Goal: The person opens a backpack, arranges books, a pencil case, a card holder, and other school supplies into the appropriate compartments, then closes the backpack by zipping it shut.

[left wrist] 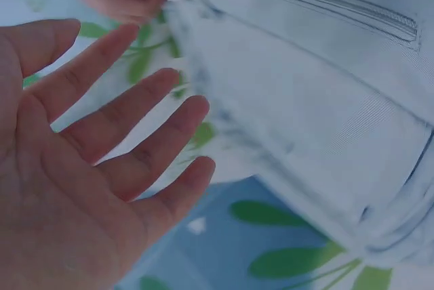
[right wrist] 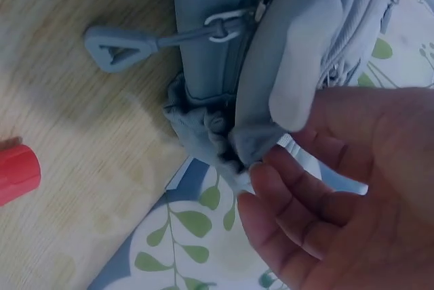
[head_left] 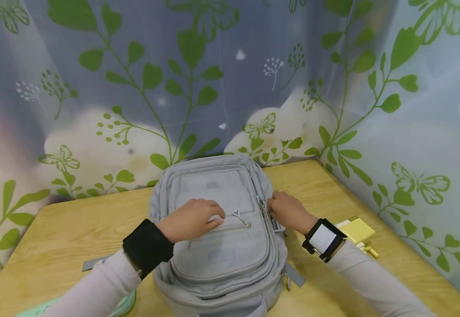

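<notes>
A light grey backpack (head_left: 222, 264) lies on the wooden table with its front pocket side up. My left hand (head_left: 194, 219) is over the front pocket, near its short zipper (head_left: 230, 228). In the left wrist view that hand (left wrist: 102, 127) has its fingers spread and holds nothing. At the backpack's right side, my right hand (head_left: 289, 212) grips the edge beside a zipper pull (head_left: 263, 205). The right wrist view shows its curled fingers (right wrist: 291, 215) against the bag's fabric (right wrist: 261, 100); what lies under the thumb is partly hidden. A triangular zipper pull (right wrist: 122, 47) hangs nearby.
A yellow box (head_left: 357, 230) and small gold pieces (head_left: 370, 252) lie on the table (head_left: 313, 281) at right. A mint green item (head_left: 124, 304) is partly under my left arm. A red cylinder (right wrist: 17, 173) shows in the right wrist view. Patterned curtains (head_left: 254, 88) border the table.
</notes>
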The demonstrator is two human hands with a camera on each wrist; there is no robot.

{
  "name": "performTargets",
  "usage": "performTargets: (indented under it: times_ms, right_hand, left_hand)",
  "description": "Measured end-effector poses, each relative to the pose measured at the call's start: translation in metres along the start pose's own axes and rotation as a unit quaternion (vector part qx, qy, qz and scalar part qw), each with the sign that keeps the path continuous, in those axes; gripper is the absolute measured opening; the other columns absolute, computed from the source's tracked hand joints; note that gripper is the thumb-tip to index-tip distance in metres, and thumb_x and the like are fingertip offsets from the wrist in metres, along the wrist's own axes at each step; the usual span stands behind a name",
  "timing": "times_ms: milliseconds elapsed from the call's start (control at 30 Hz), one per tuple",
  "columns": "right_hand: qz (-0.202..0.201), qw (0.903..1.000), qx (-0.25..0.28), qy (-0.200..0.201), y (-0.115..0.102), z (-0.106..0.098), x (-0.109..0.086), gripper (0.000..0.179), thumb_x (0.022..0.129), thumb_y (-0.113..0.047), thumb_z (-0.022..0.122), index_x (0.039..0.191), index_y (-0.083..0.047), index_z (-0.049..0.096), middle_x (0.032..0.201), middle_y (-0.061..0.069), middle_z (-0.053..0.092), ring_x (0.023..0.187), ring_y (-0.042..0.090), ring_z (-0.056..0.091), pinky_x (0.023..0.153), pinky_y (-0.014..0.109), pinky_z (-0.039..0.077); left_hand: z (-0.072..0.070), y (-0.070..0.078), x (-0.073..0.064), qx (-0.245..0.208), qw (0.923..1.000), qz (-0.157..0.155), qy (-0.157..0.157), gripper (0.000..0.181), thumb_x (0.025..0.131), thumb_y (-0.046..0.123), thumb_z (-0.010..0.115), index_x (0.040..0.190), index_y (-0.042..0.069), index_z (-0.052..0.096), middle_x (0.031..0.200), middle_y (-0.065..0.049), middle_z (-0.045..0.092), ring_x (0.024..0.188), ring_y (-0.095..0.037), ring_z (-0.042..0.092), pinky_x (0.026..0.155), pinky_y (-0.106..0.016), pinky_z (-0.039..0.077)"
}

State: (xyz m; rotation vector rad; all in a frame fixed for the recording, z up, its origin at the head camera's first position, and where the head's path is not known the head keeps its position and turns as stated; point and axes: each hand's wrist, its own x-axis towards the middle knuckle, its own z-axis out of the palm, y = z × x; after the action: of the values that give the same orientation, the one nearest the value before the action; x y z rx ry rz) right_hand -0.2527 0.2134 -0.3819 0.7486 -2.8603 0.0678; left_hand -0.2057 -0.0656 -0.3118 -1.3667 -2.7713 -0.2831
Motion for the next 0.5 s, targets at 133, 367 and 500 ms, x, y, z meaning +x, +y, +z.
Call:
performTargets:
  times_ms: [133,367,500]
  right_hand:
    - [-0.028,0.9972,-0.052,0.046,-0.002,0.000,-0.003,0.017,0.084,-0.010,0.059,0.068,-0.009,0.056,0.067,0.003,0.044,0.058,0.018,0.042,0.051,0.027,0.034]
    - [-0.062,0.9824,-0.157,0.080,-0.008,0.000,-0.006,0.011,0.083,-0.008,0.059,0.073,-0.006,0.059,0.060,0.005,0.052,0.054,0.020,0.047,0.053,0.032,0.041]
    - [-0.062,0.9775,-0.188,0.072,-0.010,0.001,-0.008,0.009,0.082,-0.014,0.062,0.078,-0.005,0.061,0.063,0.006,0.055,0.054,0.020,0.047,0.052,0.032,0.041]
  left_hand:
    - [0.020,-0.013,0.033,0.031,0.9975,-0.033,-0.054,0.029,0.092,0.023,0.050,0.119,0.015,0.056,0.119,-0.004,0.056,0.106,-0.025,0.053,0.089,-0.040,0.042]
    - [0.053,-0.011,0.086,0.113,0.9879,-0.056,-0.091,0.040,0.094,0.032,0.043,0.134,0.031,0.040,0.142,0.003,0.034,0.128,-0.031,0.033,0.101,-0.048,0.030]
    - [0.061,0.000,0.106,0.110,0.9801,-0.102,-0.130,0.045,0.094,0.040,0.039,0.138,0.037,0.029,0.147,0.010,0.023,0.134,-0.035,0.020,0.104,-0.052,0.022]
